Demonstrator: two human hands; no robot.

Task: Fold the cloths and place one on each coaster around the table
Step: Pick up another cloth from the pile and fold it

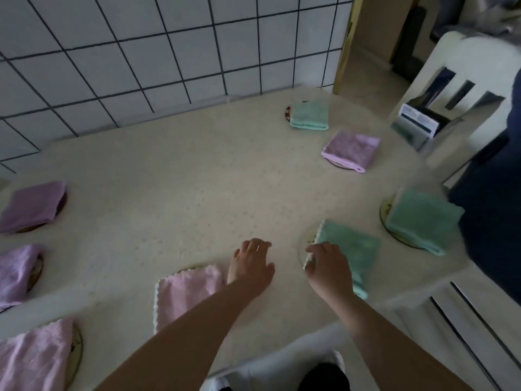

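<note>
Folded cloths lie on coasters around the cream table (183,176). My right hand (328,265) rests on the near-left edge of a folded green cloth (352,249), thumb and fingers at that edge over a pale coaster (302,249). My left hand (251,262) hovers over bare table with fingers loosely curled, holding nothing, just right of a folded pink cloth (187,292). More folded cloths: green (423,220), purple (351,149), green (310,115), purple (33,206), purple (15,270), pink (33,359).
A white tiled wall (141,52) borders the table's far side. A white chair (462,88) with a small box (420,122) stands at the right, beside dark blue fabric (490,215). The table's near edge runs just above my feet.
</note>
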